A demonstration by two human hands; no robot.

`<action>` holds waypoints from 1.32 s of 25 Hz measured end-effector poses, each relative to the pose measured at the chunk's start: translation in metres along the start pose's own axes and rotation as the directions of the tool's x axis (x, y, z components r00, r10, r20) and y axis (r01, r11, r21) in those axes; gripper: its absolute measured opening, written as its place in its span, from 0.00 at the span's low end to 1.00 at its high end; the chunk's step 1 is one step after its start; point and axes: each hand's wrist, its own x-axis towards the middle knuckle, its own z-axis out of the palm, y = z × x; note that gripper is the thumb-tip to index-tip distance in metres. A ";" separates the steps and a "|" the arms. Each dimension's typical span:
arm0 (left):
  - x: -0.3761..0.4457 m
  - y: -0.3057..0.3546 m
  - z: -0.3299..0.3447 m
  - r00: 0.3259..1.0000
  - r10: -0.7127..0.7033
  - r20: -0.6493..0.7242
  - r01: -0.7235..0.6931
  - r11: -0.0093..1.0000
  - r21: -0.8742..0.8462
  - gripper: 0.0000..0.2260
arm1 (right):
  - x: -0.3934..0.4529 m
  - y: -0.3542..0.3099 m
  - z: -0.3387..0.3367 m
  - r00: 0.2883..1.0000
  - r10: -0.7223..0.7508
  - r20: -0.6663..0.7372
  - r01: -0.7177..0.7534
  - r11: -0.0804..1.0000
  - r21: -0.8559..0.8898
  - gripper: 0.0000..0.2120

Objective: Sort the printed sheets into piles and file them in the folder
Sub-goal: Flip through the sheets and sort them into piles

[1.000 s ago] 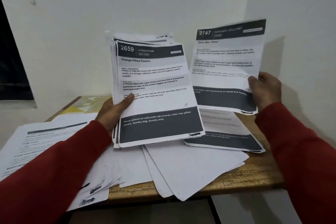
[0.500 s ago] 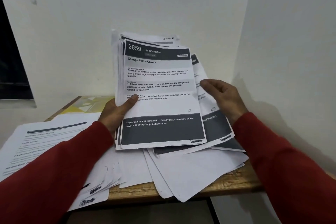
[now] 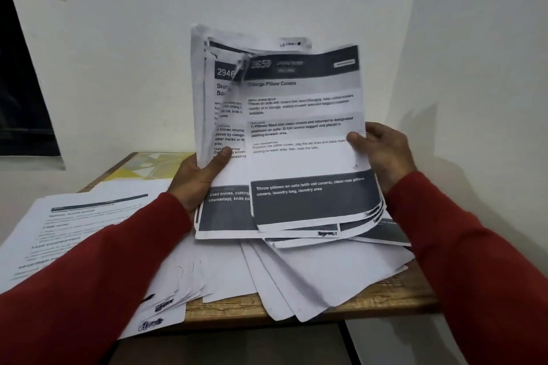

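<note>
Red-sleeved arms raise a stack of printed sheets (image 3: pixel 221 139) above the wooden table (image 3: pixel 385 295); the left hand (image 3: pixel 197 176) grips the stack, the right hand (image 3: pixel 382 151) pinches the "Change Pillow Covers" sheet (image 3: pixel 302 139). That sheet's snagged, crumpled top corner could tear if pulled sideways.

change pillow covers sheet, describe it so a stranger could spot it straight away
Above the wooden table, the left hand holds up a stack of printed sheets. The right hand pinches the front one, the Change Pillow Covers sheet. It alone is peeled off rightwards, uncovering a sheet numbered 2946.
</note>
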 end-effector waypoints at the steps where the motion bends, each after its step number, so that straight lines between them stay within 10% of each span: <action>1: 0.001 0.000 -0.001 1.000 -0.004 -0.014 0.003 1.000 -0.013 0.18 | 0.004 -0.004 -0.009 0.999 -0.018 -0.043 0.018 1.000 0.007 0.11; 16: 0.001 -0.004 -0.001 0.999 -0.010 -0.040 0.009 1.000 -0.017 0.07 | 0.044 -0.003 -0.110 0.894 -0.031 -0.447 0.044 0.999 0.019 0.20; 21: 0.000 -0.004 -0.001 0.999 -0.001 -0.036 0.000 1.000 -0.020 0.08 | 0.051 -0.021 -0.114 0.981 0.001 -0.194 0.071 0.929 0.362 0.23; 29: -0.003 -0.004 -0.001 0.998 -0.055 0.038 0.055 0.998 0.005 0.10 | 0.035 0.031 -0.094 0.902 0.069 -0.426 -0.072 0.997 0.009 0.18; 33: -0.005 -0.008 -0.001 0.986 -0.064 0.154 0.058 0.997 0.045 0.29 | 0.030 0.047 -0.089 0.917 0.081 -0.391 -0.093 0.996 -0.011 0.15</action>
